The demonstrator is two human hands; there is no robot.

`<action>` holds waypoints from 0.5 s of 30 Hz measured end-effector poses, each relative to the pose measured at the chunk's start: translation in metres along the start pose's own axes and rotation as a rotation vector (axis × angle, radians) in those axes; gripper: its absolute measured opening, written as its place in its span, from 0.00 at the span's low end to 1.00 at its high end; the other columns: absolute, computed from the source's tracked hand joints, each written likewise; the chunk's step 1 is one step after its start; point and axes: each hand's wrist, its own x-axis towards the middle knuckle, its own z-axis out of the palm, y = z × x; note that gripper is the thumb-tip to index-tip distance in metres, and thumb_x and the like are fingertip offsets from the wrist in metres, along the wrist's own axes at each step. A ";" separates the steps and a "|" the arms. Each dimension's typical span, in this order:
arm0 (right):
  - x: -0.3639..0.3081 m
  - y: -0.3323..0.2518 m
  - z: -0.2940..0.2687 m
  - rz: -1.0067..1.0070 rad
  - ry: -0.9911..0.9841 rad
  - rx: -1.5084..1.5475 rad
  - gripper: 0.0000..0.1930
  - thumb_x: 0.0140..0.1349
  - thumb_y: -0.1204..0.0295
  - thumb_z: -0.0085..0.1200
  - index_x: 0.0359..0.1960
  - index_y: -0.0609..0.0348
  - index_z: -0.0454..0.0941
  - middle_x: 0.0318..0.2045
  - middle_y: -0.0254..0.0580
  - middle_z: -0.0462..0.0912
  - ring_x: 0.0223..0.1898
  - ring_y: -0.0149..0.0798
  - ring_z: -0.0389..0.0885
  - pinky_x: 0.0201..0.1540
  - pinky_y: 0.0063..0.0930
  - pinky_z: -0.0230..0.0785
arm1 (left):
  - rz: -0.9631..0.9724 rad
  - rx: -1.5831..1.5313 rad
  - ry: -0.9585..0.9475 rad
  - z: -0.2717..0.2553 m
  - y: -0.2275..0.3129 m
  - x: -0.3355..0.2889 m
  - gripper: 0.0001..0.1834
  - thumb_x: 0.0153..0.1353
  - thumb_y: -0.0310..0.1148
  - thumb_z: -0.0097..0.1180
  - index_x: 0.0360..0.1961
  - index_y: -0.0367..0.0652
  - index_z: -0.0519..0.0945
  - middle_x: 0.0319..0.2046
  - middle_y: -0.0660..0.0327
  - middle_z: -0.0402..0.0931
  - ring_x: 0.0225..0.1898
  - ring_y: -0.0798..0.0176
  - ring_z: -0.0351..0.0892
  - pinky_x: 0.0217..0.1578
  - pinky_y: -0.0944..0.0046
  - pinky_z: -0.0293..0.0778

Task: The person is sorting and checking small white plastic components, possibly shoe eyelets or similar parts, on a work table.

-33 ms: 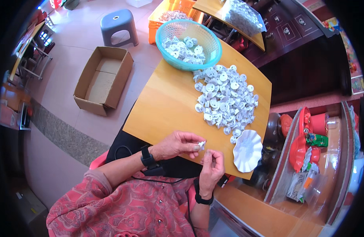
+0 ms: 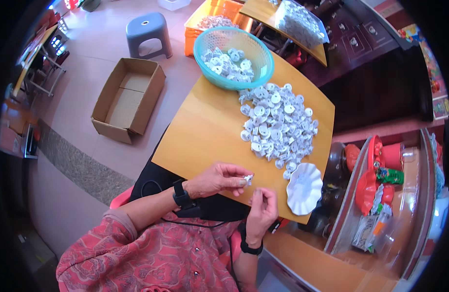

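Compared with the earlier frame, the right hand (image 2: pixel 261 214) sits slightly lower, its fingertips a little farther from the small white part (image 2: pixel 248 180); the left hand (image 2: pixel 209 181) keeps its pinch on that part. Beneath and ahead of the hands extends a yellow wooden table (image 2: pixel 195 121). Ahead and to their right lies a pile of white parts (image 2: pixel 280 126); beyond it, a turquoise basket (image 2: pixel 229 83) holds more. Just right of the right hand rests a white scalloped dish (image 2: pixel 305 190). On the floor, ahead and left, stand a cardboard box (image 2: pixel 110 130) and a grey-blue stool (image 2: pixel 146 27). The hands are apart, fingers bent; whether the right fingertips hold anything cannot be told.
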 end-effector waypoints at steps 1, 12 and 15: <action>0.000 -0.003 -0.003 -0.058 0.027 -0.046 0.03 0.68 0.78 0.53 0.37 0.66 0.76 0.31 0.31 0.74 0.28 0.22 0.71 0.31 0.17 0.66 | 0.024 0.001 0.010 0.000 0.005 0.001 0.17 0.68 0.30 0.58 0.56 0.37 0.78 0.41 0.63 0.82 0.36 0.71 0.81 0.38 0.70 0.80; -0.012 -0.092 -0.082 -1.148 -0.262 0.413 0.09 0.50 0.72 0.62 0.25 0.55 0.72 0.26 0.39 0.68 0.17 0.32 0.64 0.15 0.22 0.54 | 0.526 0.408 0.456 -0.034 0.149 0.053 0.20 0.66 0.40 0.60 0.48 0.32 0.79 0.37 0.59 0.80 0.31 0.69 0.82 0.32 0.68 0.81; -0.012 -0.091 -0.088 -1.127 -0.280 0.428 0.09 0.51 0.73 0.62 0.25 0.55 0.72 0.26 0.39 0.69 0.17 0.32 0.64 0.16 0.22 0.54 | 0.597 0.450 0.532 -0.036 0.177 0.065 0.22 0.67 0.41 0.59 0.48 0.27 0.78 0.38 0.57 0.79 0.32 0.67 0.82 0.31 0.69 0.81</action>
